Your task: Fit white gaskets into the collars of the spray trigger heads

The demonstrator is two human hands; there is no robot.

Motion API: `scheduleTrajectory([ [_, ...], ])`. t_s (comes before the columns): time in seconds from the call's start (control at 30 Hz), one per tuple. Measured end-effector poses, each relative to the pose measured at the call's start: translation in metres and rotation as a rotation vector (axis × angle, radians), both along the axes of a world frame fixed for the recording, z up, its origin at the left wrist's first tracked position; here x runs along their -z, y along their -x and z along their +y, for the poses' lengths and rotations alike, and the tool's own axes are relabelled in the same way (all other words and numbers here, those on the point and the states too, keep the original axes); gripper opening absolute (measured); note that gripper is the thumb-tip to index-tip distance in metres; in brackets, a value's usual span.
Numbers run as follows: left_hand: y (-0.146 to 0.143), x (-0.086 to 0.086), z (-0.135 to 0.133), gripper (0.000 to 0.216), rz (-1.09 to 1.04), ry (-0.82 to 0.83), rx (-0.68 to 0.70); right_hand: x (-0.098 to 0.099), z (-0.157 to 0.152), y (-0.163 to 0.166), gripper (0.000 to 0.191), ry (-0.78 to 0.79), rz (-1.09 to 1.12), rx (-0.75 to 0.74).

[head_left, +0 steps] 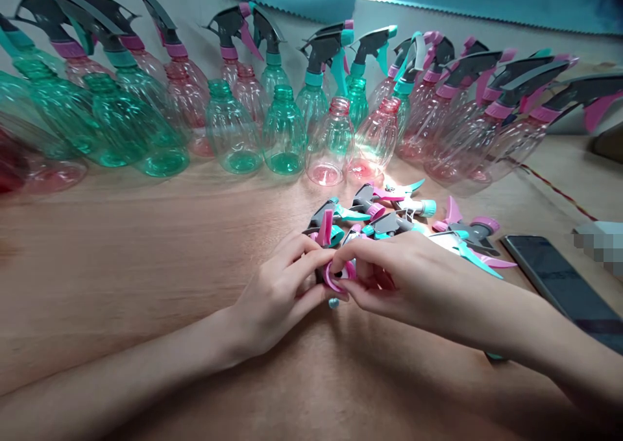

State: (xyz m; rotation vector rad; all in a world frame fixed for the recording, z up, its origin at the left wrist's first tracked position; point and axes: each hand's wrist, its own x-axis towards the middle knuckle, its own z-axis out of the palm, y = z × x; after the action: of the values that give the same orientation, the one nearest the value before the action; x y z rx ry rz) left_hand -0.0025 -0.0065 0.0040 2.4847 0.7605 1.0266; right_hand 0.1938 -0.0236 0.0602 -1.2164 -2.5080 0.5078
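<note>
Both hands meet at the middle of a wooden table. My left hand and my right hand pinch the same small pink screw cap of a spray trigger head; a teal nozzle tip pokes out below the fingers. Just beyond the hands lies a loose pile of trigger heads in grey, pink and teal. Most of the held piece is hidden by my fingers.
Rows of clear green spray bottles and pink spray bottles stand across the back, some capped with triggers, some open-necked. A dark phone lies at the right. A thin red cord runs past it. Blue cloth hangs behind.
</note>
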Motion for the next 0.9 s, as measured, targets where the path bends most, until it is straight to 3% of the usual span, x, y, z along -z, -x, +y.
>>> scheduleTrajectory([
  [0.27, 0.000, -0.001, -0.002, 0.020, -0.008, -0.021, -0.006, -0.006, -0.003, -0.011, 0.017, -0.072, -0.147, 0.009],
  [0.43, 0.001, 0.002, -0.001, 0.023, -0.019, -0.051, -0.048, 0.000, 0.002, -0.005, 0.015, -0.129, -0.028, -0.004],
  [0.67, 0.002, 0.002, -0.001, 0.031, 0.012, -0.043, -0.166, 0.013, 0.010, 0.005, 0.013, -0.045, 0.179, 0.109],
  [0.8, 0.005, 0.003, 0.002, 0.038, 0.091, -0.118, -0.195, 0.006, 0.010, -0.001, 0.019, -0.045, 0.096, 0.063],
  [0.9, 0.017, 0.004, 0.010, 0.040, 0.199, -0.208, -0.258, -0.006, 0.010, -0.010, 0.021, -0.136, 0.044, 0.087],
])
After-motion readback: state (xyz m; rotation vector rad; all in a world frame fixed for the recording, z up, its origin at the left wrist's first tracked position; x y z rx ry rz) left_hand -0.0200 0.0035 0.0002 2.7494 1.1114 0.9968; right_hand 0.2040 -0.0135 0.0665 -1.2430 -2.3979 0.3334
